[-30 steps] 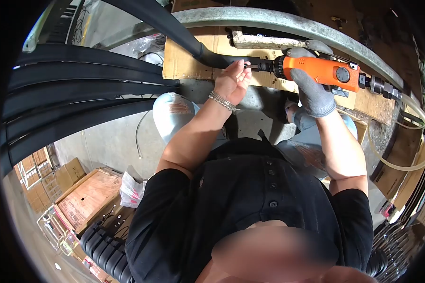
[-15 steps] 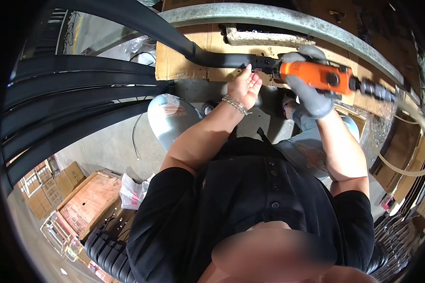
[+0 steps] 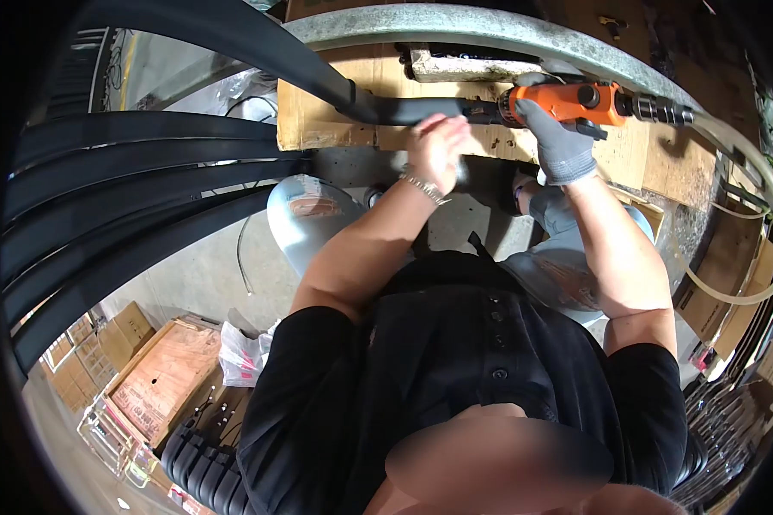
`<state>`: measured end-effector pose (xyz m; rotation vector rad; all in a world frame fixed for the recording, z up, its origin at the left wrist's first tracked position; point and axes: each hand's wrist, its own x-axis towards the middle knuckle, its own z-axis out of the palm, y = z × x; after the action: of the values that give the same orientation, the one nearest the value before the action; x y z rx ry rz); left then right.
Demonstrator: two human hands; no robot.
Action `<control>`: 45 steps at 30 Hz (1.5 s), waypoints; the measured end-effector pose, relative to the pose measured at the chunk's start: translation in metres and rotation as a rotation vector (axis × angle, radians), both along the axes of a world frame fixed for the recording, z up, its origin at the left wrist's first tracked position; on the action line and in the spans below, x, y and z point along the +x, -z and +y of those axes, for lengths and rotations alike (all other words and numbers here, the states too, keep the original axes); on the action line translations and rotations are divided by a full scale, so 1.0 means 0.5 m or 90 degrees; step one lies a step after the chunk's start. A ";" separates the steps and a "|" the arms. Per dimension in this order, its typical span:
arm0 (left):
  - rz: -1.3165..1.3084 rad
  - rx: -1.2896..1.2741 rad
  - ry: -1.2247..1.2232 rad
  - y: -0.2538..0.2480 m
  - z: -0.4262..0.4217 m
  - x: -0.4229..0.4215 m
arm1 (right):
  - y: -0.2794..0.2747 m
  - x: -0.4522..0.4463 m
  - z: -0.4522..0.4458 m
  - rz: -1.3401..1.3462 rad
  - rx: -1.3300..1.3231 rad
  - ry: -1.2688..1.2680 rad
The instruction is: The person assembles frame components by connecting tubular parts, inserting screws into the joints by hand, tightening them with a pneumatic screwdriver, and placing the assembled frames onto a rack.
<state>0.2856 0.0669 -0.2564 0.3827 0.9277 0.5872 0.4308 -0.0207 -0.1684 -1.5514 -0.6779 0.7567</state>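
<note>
My right hand, in a grey glove, is wrapped round an orange air drill. The drill's dark nose points left at the end of a black padded tube; whether the two touch is hard to make out. Bare and smeared by motion, my left hand is just below that tube with its fingers loosely stretched and nothing visible in them. A metal bracelet circles its wrist. From the drill's back end, a metal coupling leads to a pale hose.
Cardboard covers the bench under the tube. A curved galvanised metal bar crosses beyond it. Several long black padded tubes extend at the left. A wooden box and a plastic bag are at lower left.
My left hand has come away from the drill's nose, up and slightly left along the tube. The drill has shifted up and a little left in my right hand.
</note>
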 end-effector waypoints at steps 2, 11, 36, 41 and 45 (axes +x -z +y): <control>0.128 0.405 -0.125 -0.065 0.011 -0.030 | -0.008 0.001 0.008 -0.022 -0.037 -0.005; 0.197 0.840 -0.075 -0.301 0.205 -0.060 | 0.058 0.048 0.031 0.154 0.034 0.168; 0.297 0.984 -0.063 -0.328 0.158 -0.045 | 0.011 -0.014 0.076 -0.439 -0.099 -0.149; 0.108 0.954 -0.079 -0.284 0.189 -0.045 | 0.042 -0.009 0.070 -0.373 -0.060 -0.136; 0.123 1.016 -0.076 -0.284 0.193 -0.046 | 0.061 -0.003 0.067 -0.480 -0.062 -0.168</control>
<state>0.2628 0.1632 -0.1144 1.8307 0.4749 1.3521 0.4294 0.0128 -0.1987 -1.8623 -1.4351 0.3736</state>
